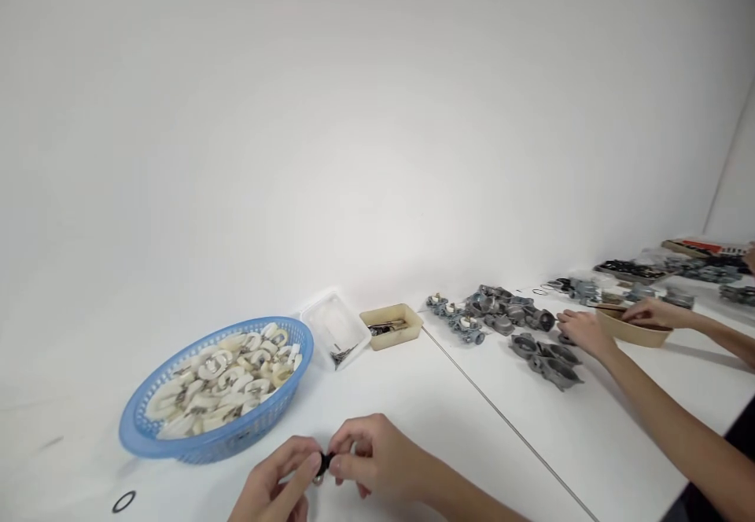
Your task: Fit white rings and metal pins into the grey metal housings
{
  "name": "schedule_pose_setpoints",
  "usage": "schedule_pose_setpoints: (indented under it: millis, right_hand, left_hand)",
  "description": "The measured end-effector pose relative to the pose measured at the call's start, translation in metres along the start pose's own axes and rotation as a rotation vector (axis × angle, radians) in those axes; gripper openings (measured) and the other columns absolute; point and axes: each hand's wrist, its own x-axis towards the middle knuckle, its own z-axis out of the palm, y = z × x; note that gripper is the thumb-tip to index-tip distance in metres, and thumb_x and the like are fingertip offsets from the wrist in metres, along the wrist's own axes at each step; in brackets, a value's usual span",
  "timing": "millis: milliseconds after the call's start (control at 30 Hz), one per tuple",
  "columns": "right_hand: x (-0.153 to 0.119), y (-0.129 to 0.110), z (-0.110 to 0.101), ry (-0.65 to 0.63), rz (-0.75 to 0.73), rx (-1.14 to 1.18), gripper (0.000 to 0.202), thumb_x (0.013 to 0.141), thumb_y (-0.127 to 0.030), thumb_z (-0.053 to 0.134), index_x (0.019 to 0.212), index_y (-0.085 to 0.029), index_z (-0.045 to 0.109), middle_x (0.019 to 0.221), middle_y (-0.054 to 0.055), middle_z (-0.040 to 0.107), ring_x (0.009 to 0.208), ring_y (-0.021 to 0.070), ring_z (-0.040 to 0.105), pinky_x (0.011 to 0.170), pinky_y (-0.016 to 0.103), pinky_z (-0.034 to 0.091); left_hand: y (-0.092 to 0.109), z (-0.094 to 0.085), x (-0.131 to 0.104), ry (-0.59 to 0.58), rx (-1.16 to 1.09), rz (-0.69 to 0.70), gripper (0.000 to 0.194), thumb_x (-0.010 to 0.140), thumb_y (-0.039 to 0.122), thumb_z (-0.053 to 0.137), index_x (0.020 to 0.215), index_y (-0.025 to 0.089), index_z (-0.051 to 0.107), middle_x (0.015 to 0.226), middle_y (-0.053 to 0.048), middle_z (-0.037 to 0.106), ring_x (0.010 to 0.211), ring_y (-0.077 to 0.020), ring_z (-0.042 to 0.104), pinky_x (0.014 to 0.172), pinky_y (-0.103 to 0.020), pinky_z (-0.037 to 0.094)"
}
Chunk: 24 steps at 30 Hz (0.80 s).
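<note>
Near the bottom middle of the head view, my left hand (280,481) and my right hand (374,455) meet over the white table. Pinched between their thumbs and fingers is a small black part (324,463) with a metal-coloured ring showing at its lower end; its exact kind is too small to make out. Both hands are closed on it. Left of them stands a blue plastic basket (133,431) heaped with white and yellowish plastic pieces (230,376) that carry metal bits. A black ring (123,501) lies flat at the lower left.
Behind my hands are a white tray (322,325) of thin metal pins and a cream tray (406,333). Grey metal castings (507,310) lie to the right. A co-worker's hands (590,333) work around a tan container (637,335). A seam (501,416) crosses the table.
</note>
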Motion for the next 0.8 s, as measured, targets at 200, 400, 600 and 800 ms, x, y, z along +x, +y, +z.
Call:
schedule_pose_setpoints:
  millis: [200,400,600,800]
  right_hand:
    - [-0.003,-0.001,0.004,0.008,0.02,-0.071,0.024,0.089,-0.034,0.064,0.103,-0.017,0.073,0.076,-0.002,0.069,0.05,0.0054,0.051,0.051,0.017,0.042]
    - [-0.004,-0.008,0.007,0.069,-0.008,-0.097,0.022,0.085,-0.031,0.067,0.103,-0.019,0.072,0.074,-0.004,0.065,0.05,0.0061,0.047,0.048,0.018,0.036]
    - [-0.005,-0.004,0.008,0.09,-0.123,-0.405,0.012,0.084,-0.022,0.065,0.096,-0.023,0.069,0.081,-0.004,0.066,0.058,0.0083,0.047,0.058,0.02,0.039]
    - [-0.007,0.004,0.006,0.033,-0.279,-0.676,0.015,0.093,-0.027,0.055,0.105,-0.026,0.065,0.099,0.001,0.069,0.059,0.0104,0.054,0.064,0.025,0.044]
  left_hand:
    - [0.001,-0.001,-0.001,-0.017,0.034,-0.016,0.065,0.08,0.084,0.06,0.086,0.02,0.063,0.062,0.003,0.056,0.039,-0.0082,0.039,0.041,-0.021,0.026]
    - [0.004,0.0,-0.004,-0.003,-0.037,-0.026,0.07,0.077,0.082,0.064,0.111,0.021,0.059,0.068,0.004,0.059,0.036,-0.0067,0.039,0.04,-0.021,0.025]
    - [0.013,0.005,-0.007,-0.034,-0.084,-0.013,0.053,0.077,0.065,0.072,0.099,0.018,0.062,0.071,0.003,0.059,0.039,-0.0077,0.046,0.041,-0.022,0.03]
    - [0.015,0.008,-0.009,0.01,-0.16,-0.004,0.03,0.072,0.042,0.072,0.088,0.017,0.064,0.07,0.003,0.06,0.041,-0.0072,0.046,0.041,-0.022,0.031]
